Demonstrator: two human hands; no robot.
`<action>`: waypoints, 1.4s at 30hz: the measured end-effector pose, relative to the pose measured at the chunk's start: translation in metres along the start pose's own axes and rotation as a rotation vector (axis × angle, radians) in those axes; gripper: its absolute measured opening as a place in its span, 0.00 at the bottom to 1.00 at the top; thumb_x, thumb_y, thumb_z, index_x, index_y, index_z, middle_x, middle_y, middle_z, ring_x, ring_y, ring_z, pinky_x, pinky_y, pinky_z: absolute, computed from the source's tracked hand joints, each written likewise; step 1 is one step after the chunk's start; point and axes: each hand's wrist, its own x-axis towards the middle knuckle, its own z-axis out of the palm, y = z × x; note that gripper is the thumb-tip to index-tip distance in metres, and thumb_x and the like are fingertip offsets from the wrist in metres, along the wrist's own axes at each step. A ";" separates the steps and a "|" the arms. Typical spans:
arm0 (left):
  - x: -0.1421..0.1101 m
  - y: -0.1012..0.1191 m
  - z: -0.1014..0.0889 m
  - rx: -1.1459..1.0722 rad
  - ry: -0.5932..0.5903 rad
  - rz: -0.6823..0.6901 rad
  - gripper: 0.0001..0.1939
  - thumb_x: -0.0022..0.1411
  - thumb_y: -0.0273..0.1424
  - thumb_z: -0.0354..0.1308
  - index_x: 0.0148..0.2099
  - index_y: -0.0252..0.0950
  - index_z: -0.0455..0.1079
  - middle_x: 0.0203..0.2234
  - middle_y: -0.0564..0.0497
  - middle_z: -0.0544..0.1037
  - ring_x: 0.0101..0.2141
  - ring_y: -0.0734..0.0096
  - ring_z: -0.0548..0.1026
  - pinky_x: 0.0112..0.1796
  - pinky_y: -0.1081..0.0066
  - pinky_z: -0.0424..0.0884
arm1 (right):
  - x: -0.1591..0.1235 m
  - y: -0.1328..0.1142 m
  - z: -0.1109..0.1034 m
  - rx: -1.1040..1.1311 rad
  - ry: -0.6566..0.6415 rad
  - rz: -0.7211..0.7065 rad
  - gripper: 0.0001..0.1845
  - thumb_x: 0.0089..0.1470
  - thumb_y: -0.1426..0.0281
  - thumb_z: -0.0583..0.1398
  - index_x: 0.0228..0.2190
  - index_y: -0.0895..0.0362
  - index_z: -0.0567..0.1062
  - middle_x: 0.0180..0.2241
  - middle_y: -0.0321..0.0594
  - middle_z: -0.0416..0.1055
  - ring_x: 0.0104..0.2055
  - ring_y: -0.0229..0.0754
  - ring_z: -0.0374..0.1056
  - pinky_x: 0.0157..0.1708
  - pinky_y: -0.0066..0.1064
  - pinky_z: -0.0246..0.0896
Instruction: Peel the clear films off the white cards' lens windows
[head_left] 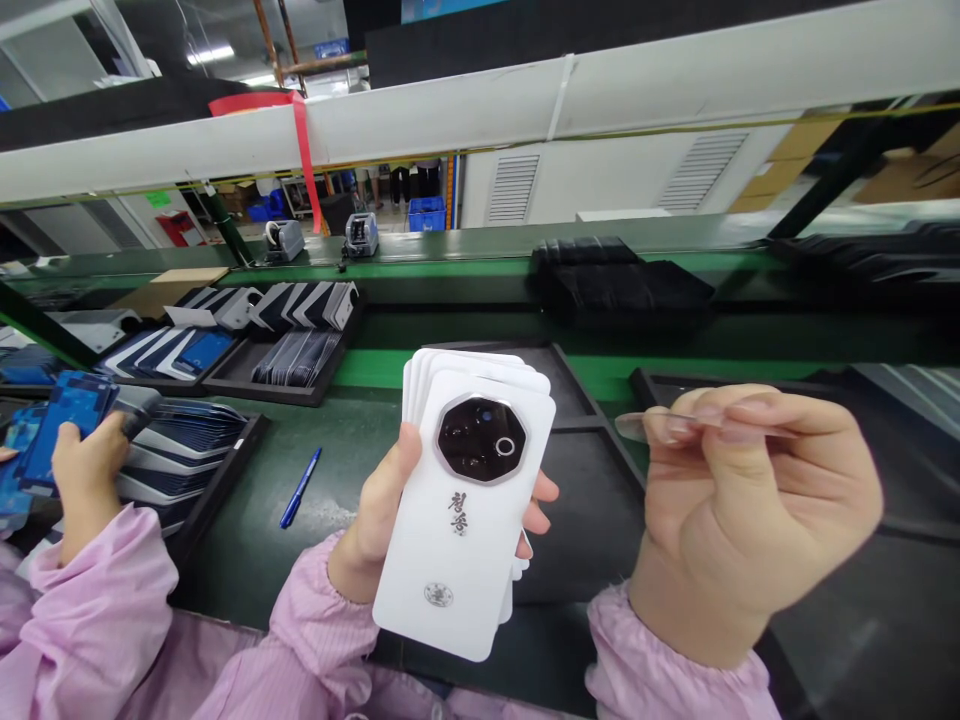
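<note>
We hold a fanned stack of white, glossy plastic phone back covers [461,520] upright in our left hand [375,520] above the dark tray [592,520], thumb on the left edge and fingertips wrapped round the right. Our right hand [750,510] pinches a thin clear film strip [637,425] between thumb and forefinger. We judge the covers light, stiff and slippery, best gripped by the edges, clear of the octagonal dark camera window [481,438].

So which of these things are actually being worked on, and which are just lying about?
In hand:
- stack of white phone covers, fanned in the left hand
- thin clear film strip, pinched by the right hand

Lying about:
- blue pen on the green bench
- trays of parts
- black stacks behind
- co-worker's hand on blue parts
</note>
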 end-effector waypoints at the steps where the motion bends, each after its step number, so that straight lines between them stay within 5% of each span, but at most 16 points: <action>1: 0.000 0.000 0.000 0.006 0.004 0.001 0.41 0.61 0.59 0.59 0.59 0.27 0.74 0.48 0.36 0.80 0.40 0.61 0.80 0.43 0.67 0.77 | 0.000 0.000 0.000 0.002 -0.003 -0.002 0.07 0.48 0.73 0.72 0.28 0.54 0.80 0.25 0.34 0.68 0.25 0.37 0.65 0.24 0.31 0.61; 42: -0.001 0.003 0.004 -0.015 -0.005 -0.032 0.37 0.62 0.57 0.59 0.58 0.29 0.74 0.47 0.36 0.80 0.41 0.60 0.80 0.42 0.67 0.77 | -0.002 -0.005 0.001 0.128 -0.088 0.013 0.06 0.51 0.73 0.72 0.30 0.54 0.79 0.24 0.33 0.69 0.23 0.36 0.62 0.21 0.30 0.59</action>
